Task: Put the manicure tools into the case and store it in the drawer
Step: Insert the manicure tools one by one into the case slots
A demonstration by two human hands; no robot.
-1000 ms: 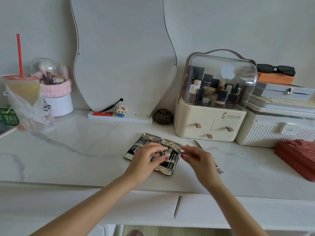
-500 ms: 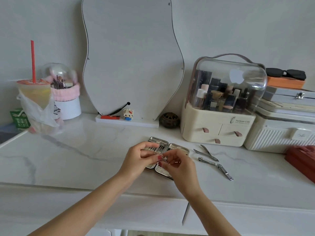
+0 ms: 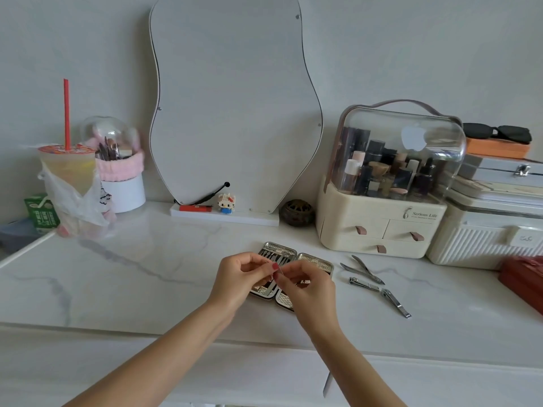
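An open silver manicure case (image 3: 318, 264) lies flat on the marble tabletop, with several tools in its left half. My left hand (image 3: 239, 277) and my right hand (image 3: 308, 286) meet just above the case, both pinching a thin metal tool (image 3: 278, 271) that is mostly hidden by my fingers. Right of the case lie three loose tools: nail nippers (image 3: 365, 268), a small nail clipper (image 3: 363, 284) and a larger nail clipper (image 3: 395, 304). The front of a drawer (image 3: 411, 383) runs under the table's edge.
A cream cosmetics organiser (image 3: 382, 230) with small drawers stands behind the loose tools, a white ribbed box (image 3: 482, 242) beside it. A red case (image 3: 523, 280) sits at the far right. A mirror (image 3: 232, 107), a brown pot (image 3: 296, 212) and a drink cup (image 3: 69, 171) stand along the back.
My right hand has moved left from over the loose tools to above the case, where both hands now pinch the thin tool. The camera view has tilted down and shifted.
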